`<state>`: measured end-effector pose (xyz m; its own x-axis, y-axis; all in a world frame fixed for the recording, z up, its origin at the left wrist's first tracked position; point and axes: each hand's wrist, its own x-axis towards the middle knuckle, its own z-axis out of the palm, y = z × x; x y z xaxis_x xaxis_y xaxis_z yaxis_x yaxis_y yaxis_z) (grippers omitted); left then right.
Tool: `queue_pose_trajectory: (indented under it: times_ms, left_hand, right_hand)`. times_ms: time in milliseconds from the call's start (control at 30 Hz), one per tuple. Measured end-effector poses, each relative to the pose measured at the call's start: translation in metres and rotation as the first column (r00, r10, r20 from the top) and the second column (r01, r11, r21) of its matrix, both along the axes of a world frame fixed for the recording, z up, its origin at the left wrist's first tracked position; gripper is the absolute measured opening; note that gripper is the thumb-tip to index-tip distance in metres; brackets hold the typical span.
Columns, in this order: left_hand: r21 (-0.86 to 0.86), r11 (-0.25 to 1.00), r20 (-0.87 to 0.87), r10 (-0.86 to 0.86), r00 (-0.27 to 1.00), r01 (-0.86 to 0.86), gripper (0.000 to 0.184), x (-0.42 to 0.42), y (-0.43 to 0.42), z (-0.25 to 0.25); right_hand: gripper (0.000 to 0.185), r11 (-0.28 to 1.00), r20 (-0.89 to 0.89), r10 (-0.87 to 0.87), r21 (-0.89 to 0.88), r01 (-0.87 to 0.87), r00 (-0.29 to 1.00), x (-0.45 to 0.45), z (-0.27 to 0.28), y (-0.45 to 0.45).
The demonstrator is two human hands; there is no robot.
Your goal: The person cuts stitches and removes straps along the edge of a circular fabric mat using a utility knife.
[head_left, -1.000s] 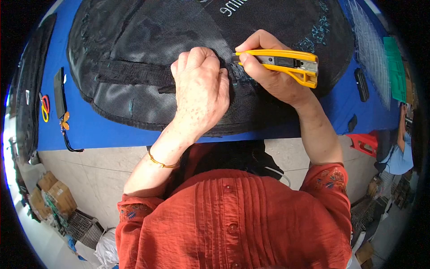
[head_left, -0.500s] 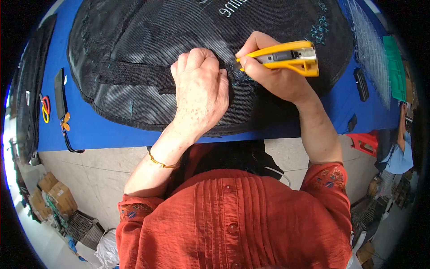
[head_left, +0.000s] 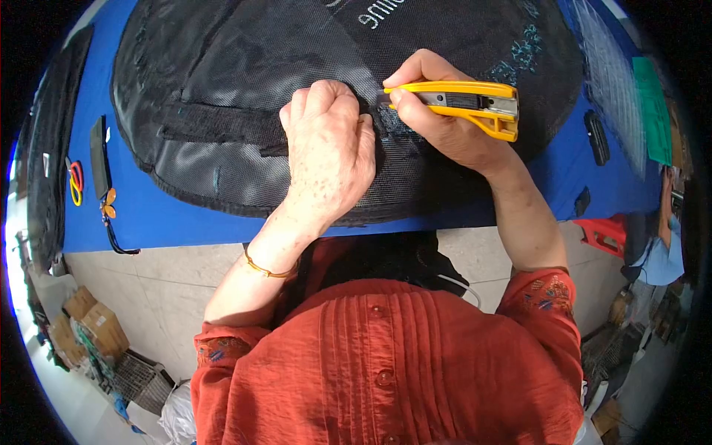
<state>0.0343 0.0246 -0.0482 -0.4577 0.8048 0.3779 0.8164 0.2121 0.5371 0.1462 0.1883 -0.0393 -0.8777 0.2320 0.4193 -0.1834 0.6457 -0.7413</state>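
A large black mesh fabric piece (head_left: 245,174) with white lettering and teal thread bits lies across the table. My left hand (head_left: 326,141) is closed on the black strap (head_left: 226,124) sewn to it, fingers curled under so that their tips are hidden. In my right hand (head_left: 445,119) is a yellow utility knife (head_left: 475,104), held like a pen with its tip pointing left. The knife's tip is just right of my left hand, over the strap's end, where loose teal threads (head_left: 397,124) show. Whether the blade touches the fabric I cannot tell.
On the blue tabletop (head_left: 170,222) at left lie scissors (head_left: 76,182) and a dark phone-like case (head_left: 99,156) with a cord. A black oblong item (head_left: 596,138) and clear plastic sheeting (head_left: 612,81) are at right. A red stool (head_left: 604,233) stands beyond the table; another person's sleeve (head_left: 662,256) shows there.
My right hand and the utility knife have shifted slightly left, and the knife has turned a little. My left hand keeps its hold, almost unmoved.
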Motion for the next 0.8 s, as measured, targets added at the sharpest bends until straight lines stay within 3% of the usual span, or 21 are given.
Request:
queue_pose_trajectory:
  times_ms: [67,400,567,800]
  left_hand:
    - [0.0,1.0,-0.002,0.0,1.0,0.0,0.016,-0.0001,-0.0004,0.0]
    - [0.017,1.0,-0.007,0.006,1.0,-0.006,0.015,0.0007,0.0003,-0.0015]
    - [-0.009,1.0,0.0,0.004,1.0,-0.004,0.017,0.0001,-0.0004,0.0001]
    - [-0.001,1.0,0.001,0.001,1.0,-0.001,0.016,0.0,-0.0015,0.0002]
  right_hand:
    - [0.02,0.992,-0.029,0.051,0.121,-0.047,0.998,0.0009,-0.0005,0.0019]
    - [0.017,0.995,0.009,0.02,0.093,-0.021,1.0,0.002,0.0028,0.0022]
    - [0.014,0.98,0.052,0.019,0.197,-0.029,0.998,0.0029,0.0036,0.0041]
    - [0.008,0.99,0.081,0.009,0.141,-0.021,0.997,0.0014,0.0053,0.002]
